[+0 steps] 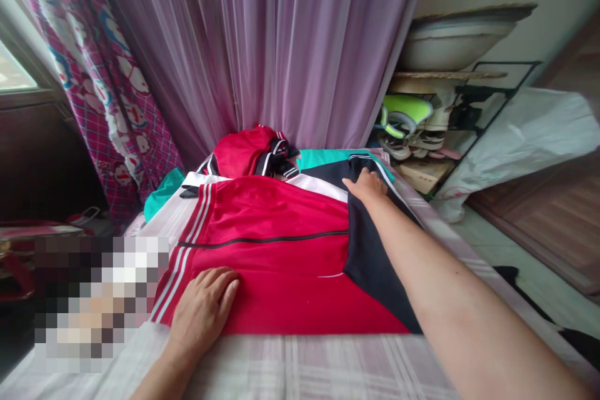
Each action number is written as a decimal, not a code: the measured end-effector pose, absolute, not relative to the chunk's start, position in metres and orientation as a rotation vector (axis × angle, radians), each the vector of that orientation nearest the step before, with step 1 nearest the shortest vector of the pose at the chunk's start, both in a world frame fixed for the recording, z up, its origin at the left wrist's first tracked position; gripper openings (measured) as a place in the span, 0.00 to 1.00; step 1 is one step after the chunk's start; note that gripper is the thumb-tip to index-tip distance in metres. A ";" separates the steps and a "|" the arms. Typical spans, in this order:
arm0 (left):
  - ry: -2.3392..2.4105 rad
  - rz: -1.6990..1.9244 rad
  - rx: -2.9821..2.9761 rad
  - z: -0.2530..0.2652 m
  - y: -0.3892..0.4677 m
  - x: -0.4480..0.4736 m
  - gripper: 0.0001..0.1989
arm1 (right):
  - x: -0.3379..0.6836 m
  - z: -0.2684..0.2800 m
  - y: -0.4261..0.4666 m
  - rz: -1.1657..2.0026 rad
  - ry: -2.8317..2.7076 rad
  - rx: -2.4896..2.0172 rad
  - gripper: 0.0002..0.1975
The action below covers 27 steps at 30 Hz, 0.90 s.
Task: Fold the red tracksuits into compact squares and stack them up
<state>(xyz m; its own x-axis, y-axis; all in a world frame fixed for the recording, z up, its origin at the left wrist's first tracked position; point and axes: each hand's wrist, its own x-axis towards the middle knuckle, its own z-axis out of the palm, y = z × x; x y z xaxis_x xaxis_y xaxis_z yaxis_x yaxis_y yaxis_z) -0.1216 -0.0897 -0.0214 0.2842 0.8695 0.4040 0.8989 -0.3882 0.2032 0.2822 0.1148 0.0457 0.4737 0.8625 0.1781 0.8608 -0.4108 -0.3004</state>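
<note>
A red track jacket (276, 212) with a dark zipper lies spread sideways on the plaid cloth, its white-striped hem at the left. My left hand (206, 303) rests open and flat on the red fabric near that hem, thumb apart from the fingers. Along the jacket's right side a navy sleeve (375, 250) lies folded across, its striped cuff at the far end. My right hand (368, 186) is on this sleeve just below the cuff, thumb stretched to the left; its fingertips are partly hidden. A white panel (321, 186) shows beside the sleeve.
Behind the jacket lies a bunched red and black garment (244, 153) against the purple curtain (281, 44). Teal fabric (323, 156) lies under the sleeve's far end. A rack (506, 100) with shoes and a large basin (459, 44) stands right, beside a white plastic bag (529, 137).
</note>
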 end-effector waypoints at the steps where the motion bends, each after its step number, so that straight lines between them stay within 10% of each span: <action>1: -1.693 -0.713 -2.462 -0.021 -0.090 -0.122 0.23 | 0.285 0.042 0.121 0.063 -1.425 -2.404 0.30; 15: -1.657 -0.739 -2.458 -0.028 -0.086 -0.127 0.21 | 0.244 0.039 0.137 0.112 -1.724 -2.028 0.27; 27: -1.728 -0.724 -2.496 -0.027 -0.083 -0.123 0.26 | 0.273 -0.021 -0.026 -0.266 -2.029 -1.996 0.26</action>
